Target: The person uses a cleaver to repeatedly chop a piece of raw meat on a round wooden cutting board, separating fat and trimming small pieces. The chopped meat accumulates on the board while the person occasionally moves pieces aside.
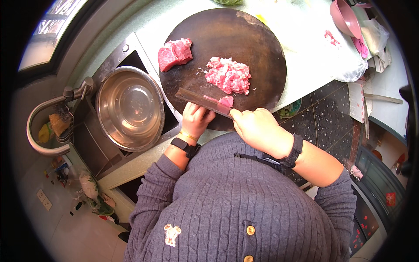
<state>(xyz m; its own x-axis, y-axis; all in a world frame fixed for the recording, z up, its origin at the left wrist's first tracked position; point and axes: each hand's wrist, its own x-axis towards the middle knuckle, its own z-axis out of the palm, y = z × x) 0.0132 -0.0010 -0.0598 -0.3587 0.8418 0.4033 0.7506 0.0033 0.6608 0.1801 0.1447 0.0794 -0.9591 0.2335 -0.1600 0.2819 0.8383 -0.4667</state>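
My right hand (262, 131) grips the handle of a cleaver (203, 102), whose broad blade slants across the near part of a round wooden chopping board (265, 62). Close behind the blade is my left hand (196, 119), its fingers curled; whatever they may press on is hidden. A small slice of raw meat (226, 101) lies against the blade's far side. Farther in on the board sits a heap of sliced pink meat (228, 75). One larger chunk of red meat (175, 54) rests at the board's left edge.
Left of the board, a steel basin (131, 108) sits over the sink (95, 144), beside a curved faucet (31, 127). On the counter (307, 55) at the right are a pink bowl (345, 18), red meat scraps (332, 37) and a clear plastic bag (353, 72).
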